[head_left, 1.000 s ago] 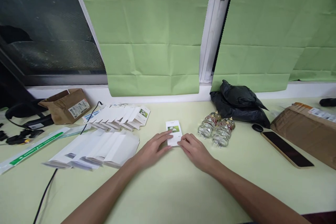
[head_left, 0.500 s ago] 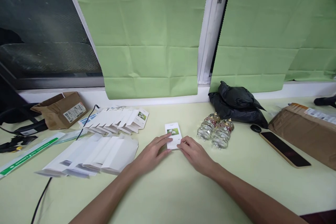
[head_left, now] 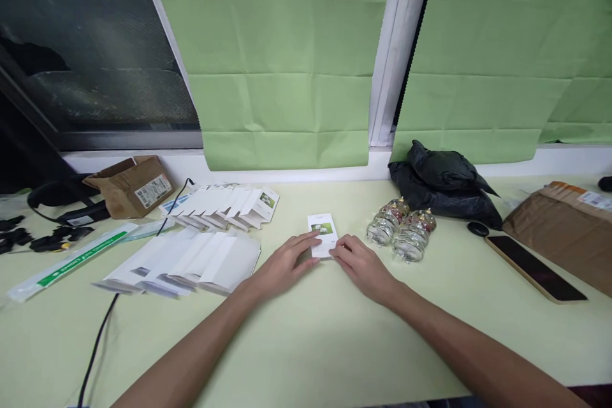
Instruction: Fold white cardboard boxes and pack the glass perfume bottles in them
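Note:
A small flat white box (head_left: 327,248) with a green picture printed on its top lies on the table between my hands. My left hand (head_left: 285,262) grips its left side, fingertips on the top face and thumb at the lower left edge. On the lower right corner, the fingers of my right hand (head_left: 361,265) are bent and closed against the box. Left of my left hand are folded white cartons (head_left: 229,258), fanned out and overlapping. Behind them is a row of similar white boxes (head_left: 239,204), the end one showing the same green picture.
Clear-wrapped round ornaments (head_left: 408,239) with gold tops stand right of my hands. Beyond them are black plastic bags (head_left: 444,188), a phone (head_left: 535,268) and a brown parcel (head_left: 564,229). At left are an open cardboard box (head_left: 138,188), a green-striped plastic sleeve (head_left: 79,258) and a black cable (head_left: 98,338).
The camera view has shifted, so everything appears a little further right and mostly higher. Both hands stay on the white box with nearly the same hold.

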### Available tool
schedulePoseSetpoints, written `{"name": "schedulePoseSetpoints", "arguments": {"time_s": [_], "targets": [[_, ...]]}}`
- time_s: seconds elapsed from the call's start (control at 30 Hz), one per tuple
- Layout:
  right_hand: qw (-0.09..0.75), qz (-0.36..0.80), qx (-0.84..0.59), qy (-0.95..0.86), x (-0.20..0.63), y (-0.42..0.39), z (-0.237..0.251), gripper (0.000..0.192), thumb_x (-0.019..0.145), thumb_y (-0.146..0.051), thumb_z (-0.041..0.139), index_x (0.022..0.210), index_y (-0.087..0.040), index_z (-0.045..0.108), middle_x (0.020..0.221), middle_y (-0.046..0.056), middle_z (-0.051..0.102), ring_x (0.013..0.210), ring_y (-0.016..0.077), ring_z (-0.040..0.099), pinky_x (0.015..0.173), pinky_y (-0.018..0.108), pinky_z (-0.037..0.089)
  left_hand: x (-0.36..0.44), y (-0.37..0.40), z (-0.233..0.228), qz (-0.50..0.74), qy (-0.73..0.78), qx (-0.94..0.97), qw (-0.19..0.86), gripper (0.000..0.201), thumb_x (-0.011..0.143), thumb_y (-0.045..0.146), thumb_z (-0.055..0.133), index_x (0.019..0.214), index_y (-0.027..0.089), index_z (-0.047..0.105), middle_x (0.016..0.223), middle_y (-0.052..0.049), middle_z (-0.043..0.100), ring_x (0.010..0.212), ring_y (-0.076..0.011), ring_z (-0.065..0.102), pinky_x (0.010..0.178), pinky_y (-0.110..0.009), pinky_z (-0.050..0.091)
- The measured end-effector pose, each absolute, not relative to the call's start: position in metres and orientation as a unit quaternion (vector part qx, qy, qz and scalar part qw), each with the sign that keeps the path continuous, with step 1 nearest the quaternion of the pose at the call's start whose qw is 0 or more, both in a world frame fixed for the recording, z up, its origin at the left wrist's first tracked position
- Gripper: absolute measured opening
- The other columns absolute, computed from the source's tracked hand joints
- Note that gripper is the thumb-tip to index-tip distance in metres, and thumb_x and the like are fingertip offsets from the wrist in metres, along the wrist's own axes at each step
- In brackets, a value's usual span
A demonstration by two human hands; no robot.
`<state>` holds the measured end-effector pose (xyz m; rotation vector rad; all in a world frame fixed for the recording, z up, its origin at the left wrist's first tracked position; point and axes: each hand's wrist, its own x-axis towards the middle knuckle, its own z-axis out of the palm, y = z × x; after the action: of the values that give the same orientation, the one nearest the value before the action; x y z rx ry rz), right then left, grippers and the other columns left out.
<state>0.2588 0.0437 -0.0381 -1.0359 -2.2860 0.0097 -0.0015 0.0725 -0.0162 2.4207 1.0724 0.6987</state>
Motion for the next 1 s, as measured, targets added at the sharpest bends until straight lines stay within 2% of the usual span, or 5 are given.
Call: {"name": "schedulePoseSetpoints", "arguments": {"time_s": [0.43, 0.6, 0.8, 0.9, 1.0], "targets": [[0.3, -0.025, -0.37, -0.879, 0.263, 0.044, -0.04, 0.03, 0.108, -0.015, 0.042, 0.113, -0.026, 0.07, 0.101, 0.009, 0.063, 0.096, 0.026, 0.055, 0.084, 0.041, 0.052, -0.003, 0.075, -0.021, 0.247, 0.368, 0.872, 0.21, 0.06, 0.099, 0.053, 0.062, 0.155, 0.036, 0.05, 0.167, -0.002, 0.041, 0.155, -0.0288, 0.038, 0.125, -0.051, 0.038], [0.304, -0.026, -0.379, -0.874, 0.261, 0.047, -0.04, 0.029, 0.107, -0.015, 0.044, 0.112, -0.026, 0.07, 0.099, 0.009, 0.062, 0.094, 0.0257, 0.054, 0.082, 0.04, 0.051, -0.003, 0.076, -0.02, 0.245, 0.373, 0.87, 0.211, 0.052, 0.103, 0.051, 0.056, 0.152, 0.036, 0.053, 0.167, -0.001, 0.041, 0.154, -0.0265, 0.039, 0.126, -0.049, 0.038], [0.381, 0.054, -0.403, -0.83, 0.258, 0.05, -0.043, 0.02, 0.106, -0.02, 0.05, 0.119, -0.026, 0.065, 0.117, 0.01, 0.06, 0.111, 0.026, 0.058, 0.095, 0.043, 0.054, -0.001, 0.076, -0.02, 0.266, 0.376, 0.857, 0.229, 0.045, 0.103, 0.047, 0.055, 0.146, 0.033, 0.06, 0.162, -0.002, 0.049, 0.149, -0.0265, 0.047, 0.123, -0.047, 0.042], [0.39, 0.09, -0.421, -0.814, 0.258, 0.053, -0.046, 0.038, 0.105, -0.023, 0.053, 0.142, -0.029, 0.052, 0.137, 0.011, 0.058, 0.129, 0.0285, 0.055, 0.107, 0.051, 0.051, 0.0, 0.078, -0.021, 0.279, 0.369, 0.853, 0.241, 0.042, 0.103, 0.046, 0.055, 0.142, 0.032, 0.062, 0.159, -0.003, 0.052, 0.144, -0.0271, 0.052, 0.119, -0.047, 0.047], [0.374, 0.098, -0.431, -0.815, 0.259, 0.058, -0.049, 0.04, 0.106, -0.026, 0.053, 0.146, -0.03, 0.051, 0.141, 0.011, 0.06, 0.133, 0.0298, 0.055, 0.11, 0.055, 0.05, -0.001, 0.08, -0.022, 0.285, 0.369, 0.851, 0.241, 0.039, 0.103, 0.045, 0.055, 0.138, 0.031, 0.065, 0.157, -0.004, 0.055, 0.141, -0.0276, 0.056, 0.116, -0.047, 0.05]]}}
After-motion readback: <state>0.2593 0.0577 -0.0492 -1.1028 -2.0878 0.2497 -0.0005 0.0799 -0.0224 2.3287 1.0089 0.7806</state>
